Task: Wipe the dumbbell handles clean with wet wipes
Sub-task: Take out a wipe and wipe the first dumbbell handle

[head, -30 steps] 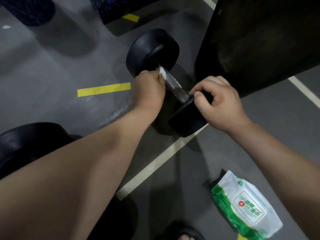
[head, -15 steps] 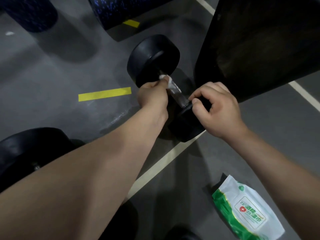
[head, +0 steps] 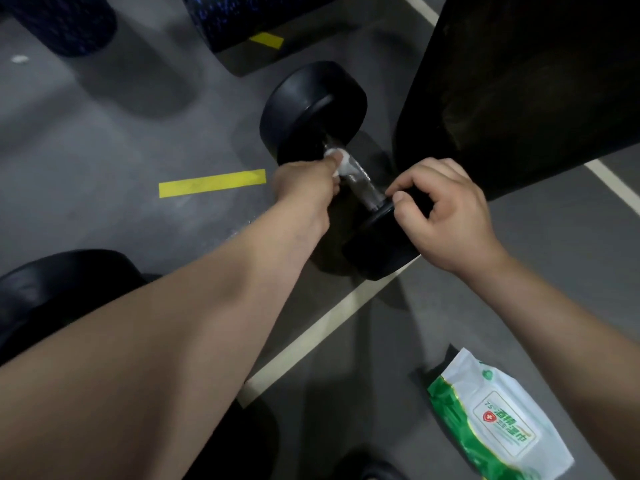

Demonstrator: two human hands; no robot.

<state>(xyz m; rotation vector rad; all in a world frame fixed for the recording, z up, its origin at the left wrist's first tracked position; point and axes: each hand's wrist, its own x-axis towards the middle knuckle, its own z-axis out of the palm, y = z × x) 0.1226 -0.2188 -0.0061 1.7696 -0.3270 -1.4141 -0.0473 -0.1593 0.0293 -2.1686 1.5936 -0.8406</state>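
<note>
From the head camera, a black dumbbell (head: 313,109) lies on the grey floor (head: 104,209), and everything else is placed around it. The left hand (head: 304,188) is curled round a white wipe (head: 341,161) and presses it against the metal handle (head: 363,185), at the end next to the dumbbell's far weight. The right hand (head: 446,209) has its fingers bent over the top of the near weight and grips it, seemingly to keep the dumbbell from rolling. Most of the handle between the two hands is bare and shiny; whether it is wet or already clean cannot be told. By my reading, the wiping of this handle is under way, with the stretch toward the near weight and the underside probably left to do. A second dumbbell (head: 62,282) lies well to the left of the first, its handle hidden and nothing touching it, so it looks untreated. A green and white pack of wipes (head: 498,424) lies on the floor on the near side of the dumbbell, to the right.
</note>
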